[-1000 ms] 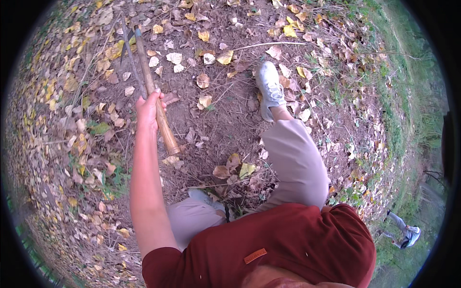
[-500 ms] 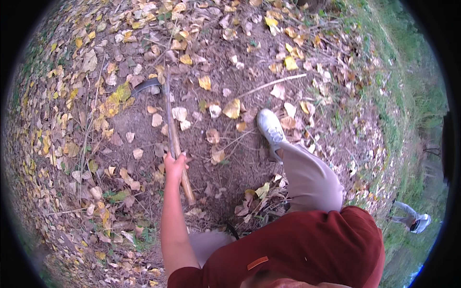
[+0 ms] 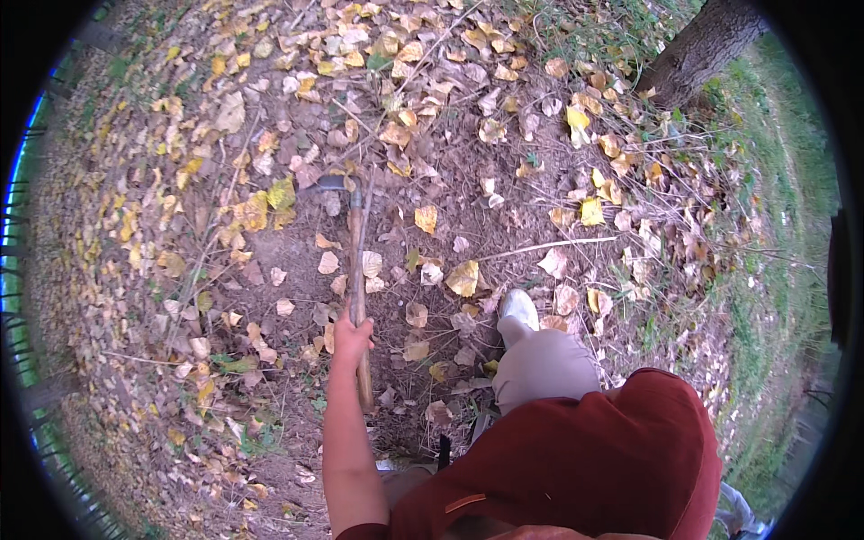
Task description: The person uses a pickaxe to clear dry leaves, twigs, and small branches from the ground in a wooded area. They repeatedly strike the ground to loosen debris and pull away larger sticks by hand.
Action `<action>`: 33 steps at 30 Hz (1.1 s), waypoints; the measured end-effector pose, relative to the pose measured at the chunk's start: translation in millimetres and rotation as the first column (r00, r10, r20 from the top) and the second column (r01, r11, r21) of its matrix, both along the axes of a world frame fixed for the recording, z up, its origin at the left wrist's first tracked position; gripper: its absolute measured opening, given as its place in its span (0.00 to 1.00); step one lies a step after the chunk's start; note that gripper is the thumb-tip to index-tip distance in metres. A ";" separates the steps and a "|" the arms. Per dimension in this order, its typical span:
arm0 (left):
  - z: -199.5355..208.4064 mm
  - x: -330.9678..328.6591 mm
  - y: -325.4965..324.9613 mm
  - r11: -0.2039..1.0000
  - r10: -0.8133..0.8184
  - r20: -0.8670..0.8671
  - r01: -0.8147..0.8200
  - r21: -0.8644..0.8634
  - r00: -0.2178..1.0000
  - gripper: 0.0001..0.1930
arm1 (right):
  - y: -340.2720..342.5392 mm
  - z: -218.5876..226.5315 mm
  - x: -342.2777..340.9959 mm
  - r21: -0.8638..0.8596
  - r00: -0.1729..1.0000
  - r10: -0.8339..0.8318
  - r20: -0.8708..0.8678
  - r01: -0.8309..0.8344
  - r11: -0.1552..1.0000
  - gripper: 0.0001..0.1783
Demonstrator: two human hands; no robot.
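Leaf-strewn ground (image 3: 279,245) around white shoe (image 3: 519,308); tree trunk (image 3: 700,54) beyond it, to right. Left of shoe, we hold wooden-handled sickle (image 3: 355,243) and thin stick (image 3: 367,211), left hand (image 3: 352,340) with fingers wrapped around both. Right-hand fingers: we cannot tell.

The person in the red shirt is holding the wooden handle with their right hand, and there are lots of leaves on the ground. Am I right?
Not quite: the head view shows the left hand holding the wooden handle. The red shirt and leaves are right.
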State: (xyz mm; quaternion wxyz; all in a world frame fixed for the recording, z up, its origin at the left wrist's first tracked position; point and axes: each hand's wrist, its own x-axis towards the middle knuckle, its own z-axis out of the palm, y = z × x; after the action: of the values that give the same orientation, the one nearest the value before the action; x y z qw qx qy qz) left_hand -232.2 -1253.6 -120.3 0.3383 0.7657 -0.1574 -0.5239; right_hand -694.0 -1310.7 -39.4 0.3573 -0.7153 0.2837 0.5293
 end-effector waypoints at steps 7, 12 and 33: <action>92.5 -76.9 -5.3 0.995 0.056 0.059 -0.061 0.076 0.997 0.13 | 12.1 -57.4 -68.7 0.122 0.973 0.155 0.169 -0.176 0.977 0.15; 180.7 -127.8 -58.3 0.998 0.062 0.039 -0.061 -0.006 0.997 0.14 | -1.0 -196.3 -81.9 -0.109 0.814 0.279 0.509 -0.261 0.959 0.09; 203.8 -220.2 -114.1 0.898 -0.222 -0.139 0.146 -0.416 0.965 0.21 | -171.8 105.8 173.4 0.582 -0.702 -0.684 0.200 0.646 -0.493 0.03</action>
State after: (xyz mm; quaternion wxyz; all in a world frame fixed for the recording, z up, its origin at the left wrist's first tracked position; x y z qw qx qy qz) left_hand -452.4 -1367.7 83.5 0.4502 0.6100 -0.3017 -0.5781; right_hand -520.7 -1482.4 66.4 0.7073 -0.1919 0.5957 -0.3285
